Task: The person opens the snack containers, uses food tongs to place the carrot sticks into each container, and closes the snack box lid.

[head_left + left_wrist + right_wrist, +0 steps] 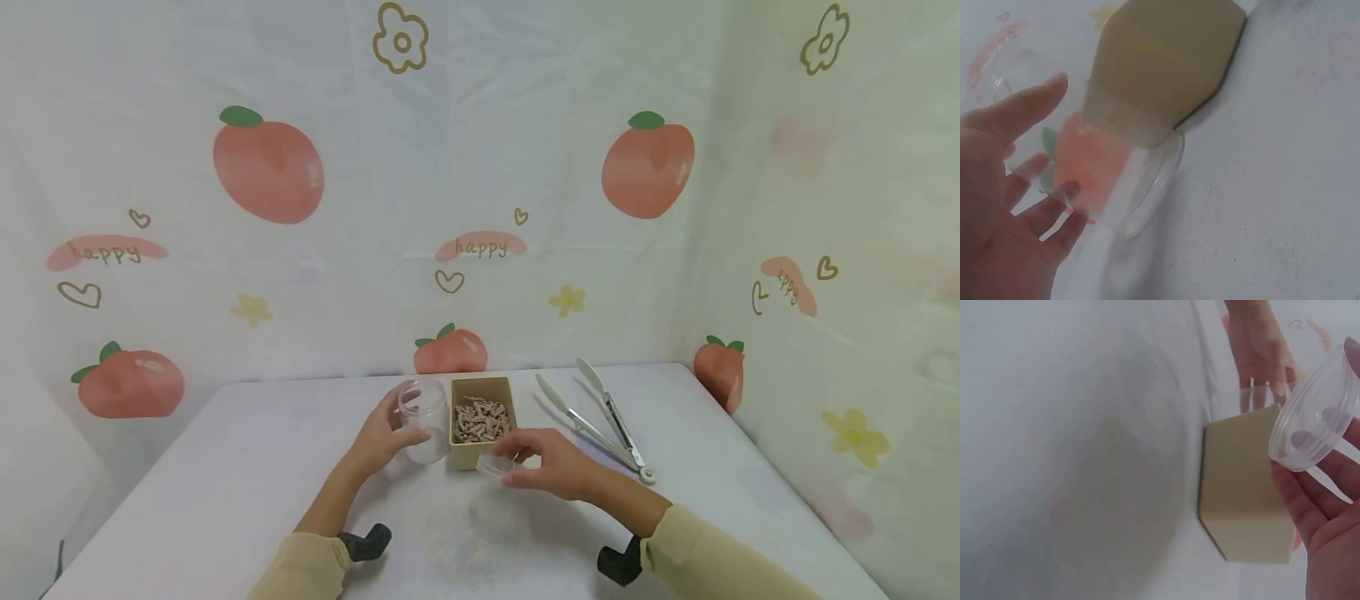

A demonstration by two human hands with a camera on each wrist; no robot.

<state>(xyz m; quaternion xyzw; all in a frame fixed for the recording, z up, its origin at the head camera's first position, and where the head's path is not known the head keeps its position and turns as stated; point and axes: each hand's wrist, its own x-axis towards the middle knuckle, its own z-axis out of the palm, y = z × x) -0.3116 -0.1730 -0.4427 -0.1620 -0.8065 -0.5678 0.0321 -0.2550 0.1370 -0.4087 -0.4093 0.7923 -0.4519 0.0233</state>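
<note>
A clear plastic jar [427, 437], its top uncovered, stands upright on the table in the head view. My left hand [378, 440] holds it from the left, thumb on the near side and fingers behind; the left wrist view shows these fingers through the clear wall of the jar [1147, 187]. Between thumb and fingers, my right hand [558, 468] pinches a round clear lid [1313, 412], held off the table by the near right corner of a beige box [462, 457]. Inside that box lies a heap of small grey-brown twisted dried pieces [480, 419].
To the right of the box lie metal tongs [611, 437] with pale tips, spread apart and pointing to the back. A white cloth covers the table [247, 467]. Behind it hangs a printed curtain [360, 292], with another along the right side.
</note>
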